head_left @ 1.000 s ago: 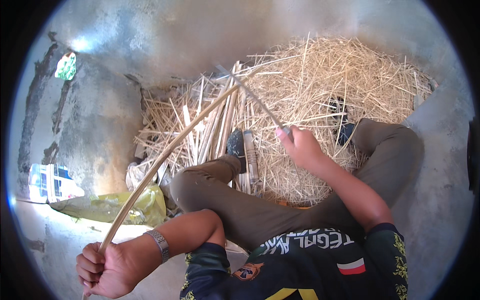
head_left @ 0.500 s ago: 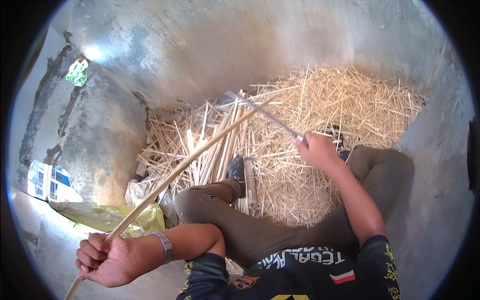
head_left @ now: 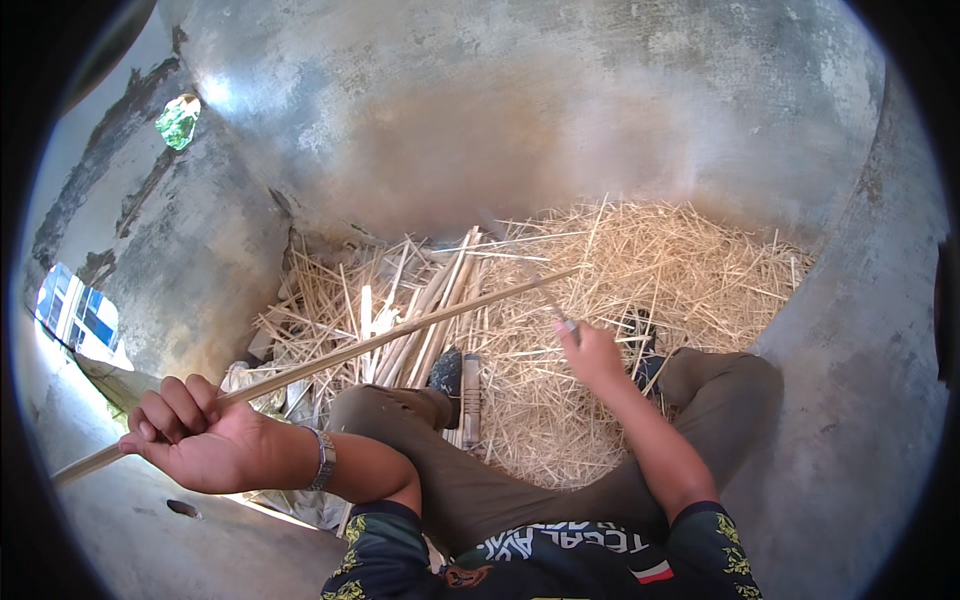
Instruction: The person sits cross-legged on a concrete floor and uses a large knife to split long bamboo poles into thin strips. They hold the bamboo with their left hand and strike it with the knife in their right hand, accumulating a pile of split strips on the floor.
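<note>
My left hand, a metal watch on its wrist, is closed round the lower part of a long pale bamboo strip. The strip slants up to the right across my bent leg, its far end above the shavings. In my right hand is the handle of a long knife, whose blade is blurred by motion. That blade crosses the strip near its far end; whether they touch I cannot tell. Beneath both lies a broad heap of straw-coloured shavings.
A bundle of bamboo strips lies left of the shavings. Beside my shoe is a brown banded wooden piece. Grey plastered walls close in the space, with bright holes at left.
My left hand has risen with the strip, which now lies flatter. My right hand and the knife appear lower and farther left, the blade now blurred. The view has also shifted.
</note>
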The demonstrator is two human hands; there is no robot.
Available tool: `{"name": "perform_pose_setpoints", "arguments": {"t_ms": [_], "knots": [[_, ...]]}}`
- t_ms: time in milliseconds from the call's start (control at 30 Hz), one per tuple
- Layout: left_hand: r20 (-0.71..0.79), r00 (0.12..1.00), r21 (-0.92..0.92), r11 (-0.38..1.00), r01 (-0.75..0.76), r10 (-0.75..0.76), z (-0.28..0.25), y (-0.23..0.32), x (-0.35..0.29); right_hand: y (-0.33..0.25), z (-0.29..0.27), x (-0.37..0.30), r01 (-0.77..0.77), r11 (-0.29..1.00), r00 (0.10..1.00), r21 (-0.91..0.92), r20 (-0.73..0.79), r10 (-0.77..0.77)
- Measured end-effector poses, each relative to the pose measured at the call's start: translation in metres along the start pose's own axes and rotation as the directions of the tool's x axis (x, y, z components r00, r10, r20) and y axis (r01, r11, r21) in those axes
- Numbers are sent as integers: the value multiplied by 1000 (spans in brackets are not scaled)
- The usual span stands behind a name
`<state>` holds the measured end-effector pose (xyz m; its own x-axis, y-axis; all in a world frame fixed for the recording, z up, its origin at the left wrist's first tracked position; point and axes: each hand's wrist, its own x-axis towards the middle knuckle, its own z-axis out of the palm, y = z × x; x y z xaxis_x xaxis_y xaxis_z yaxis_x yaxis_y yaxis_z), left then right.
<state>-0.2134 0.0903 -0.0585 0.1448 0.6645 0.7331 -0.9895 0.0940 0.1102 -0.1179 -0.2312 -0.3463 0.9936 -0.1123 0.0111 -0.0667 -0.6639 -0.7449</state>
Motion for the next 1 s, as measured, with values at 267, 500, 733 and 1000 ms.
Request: {"name": "perform_pose_setpoints", "arguments": {"t_ms": [267, 500, 733, 1000], "knots": [[261, 964, -191, 976, 105, -52, -34, 58, 21, 39, 12, 8, 377, 925, 921, 48, -131, -368], [391, 915, -376, 890, 257, -99, -61, 75, 25, 94, 37, 28, -220, 869, 859, 444, -333, 388], [267, 963, -71, 996, 52, -31, -45, 43, 25, 19, 15, 5, -22, 579, 968, 815, -128, 217], [205, 963, 294, 949, 111, -176, 32, -78, -24, -27, 3, -28, 20, 767, 989, 642, -123, 77]]}}
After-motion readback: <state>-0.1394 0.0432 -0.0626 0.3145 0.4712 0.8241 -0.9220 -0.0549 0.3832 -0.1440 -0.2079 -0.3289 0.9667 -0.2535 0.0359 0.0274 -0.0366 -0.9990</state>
